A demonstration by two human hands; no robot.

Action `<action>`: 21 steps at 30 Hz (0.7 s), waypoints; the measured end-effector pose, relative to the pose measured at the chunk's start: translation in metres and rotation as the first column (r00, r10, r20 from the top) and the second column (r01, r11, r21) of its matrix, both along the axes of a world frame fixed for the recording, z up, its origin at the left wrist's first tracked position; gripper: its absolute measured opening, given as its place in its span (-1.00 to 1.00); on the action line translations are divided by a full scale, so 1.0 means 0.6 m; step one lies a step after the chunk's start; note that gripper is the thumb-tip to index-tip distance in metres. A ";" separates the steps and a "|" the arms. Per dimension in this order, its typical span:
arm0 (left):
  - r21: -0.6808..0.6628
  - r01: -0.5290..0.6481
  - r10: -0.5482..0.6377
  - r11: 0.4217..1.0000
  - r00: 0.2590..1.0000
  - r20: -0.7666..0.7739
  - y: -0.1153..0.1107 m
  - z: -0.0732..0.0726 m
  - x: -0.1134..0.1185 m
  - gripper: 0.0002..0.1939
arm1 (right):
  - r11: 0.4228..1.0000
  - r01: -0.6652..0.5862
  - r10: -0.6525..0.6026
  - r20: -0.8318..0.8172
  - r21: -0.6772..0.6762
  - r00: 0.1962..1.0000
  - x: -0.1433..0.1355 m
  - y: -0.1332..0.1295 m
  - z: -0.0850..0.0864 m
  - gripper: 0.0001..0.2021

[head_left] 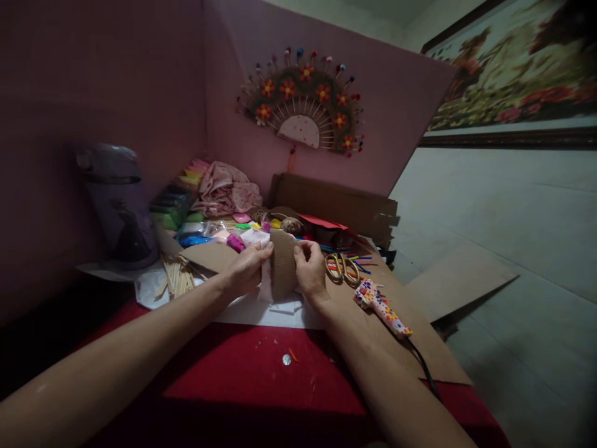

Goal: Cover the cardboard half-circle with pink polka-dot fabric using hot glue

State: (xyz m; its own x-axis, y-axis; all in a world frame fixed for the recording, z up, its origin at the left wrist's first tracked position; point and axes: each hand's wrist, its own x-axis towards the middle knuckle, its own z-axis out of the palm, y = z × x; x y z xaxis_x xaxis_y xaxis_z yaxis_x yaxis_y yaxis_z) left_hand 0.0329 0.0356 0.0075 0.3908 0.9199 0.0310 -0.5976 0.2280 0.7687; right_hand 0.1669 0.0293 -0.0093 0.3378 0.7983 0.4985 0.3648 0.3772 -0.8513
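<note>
Between my hands, a piece of brown cardboard (283,264) is held upright over white paper, with pale fabric (266,280) along its left side. My left hand (252,266) pinches the cardboard and fabric at the left edge, thumb on top. On the right edge, my right hand (310,267) has its thumb and fingers closed on the cardboard's upper corner. Gold-handled scissors (342,269) lie just right of my right hand, and a flower-patterned glue gun (382,308) rests beyond them on a cardboard sheet.
A purple bottle (124,211) stands at the left beside wooden sticks (175,277). Pink fabric (226,190), yarn balls (291,225) and craft materials fill the back. A decorated fan (298,130) hangs on the pink panel. A small silver disc (286,359) lies on the red cloth (242,379).
</note>
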 end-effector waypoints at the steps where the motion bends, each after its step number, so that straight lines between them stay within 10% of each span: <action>1: 0.001 0.005 -0.005 1.000 1.000 0.009 0.001 0.000 -0.001 -0.78 | 1.000 -0.008 0.008 -0.019 -0.004 1.000 0.000 0.002 -0.002 -0.82; 21: -0.022 0.136 -0.133 0.990 0.986 0.101 0.004 0.004 -0.013 -0.61 | 0.982 -0.153 0.183 -0.384 0.107 0.905 0.017 0.010 0.009 -0.71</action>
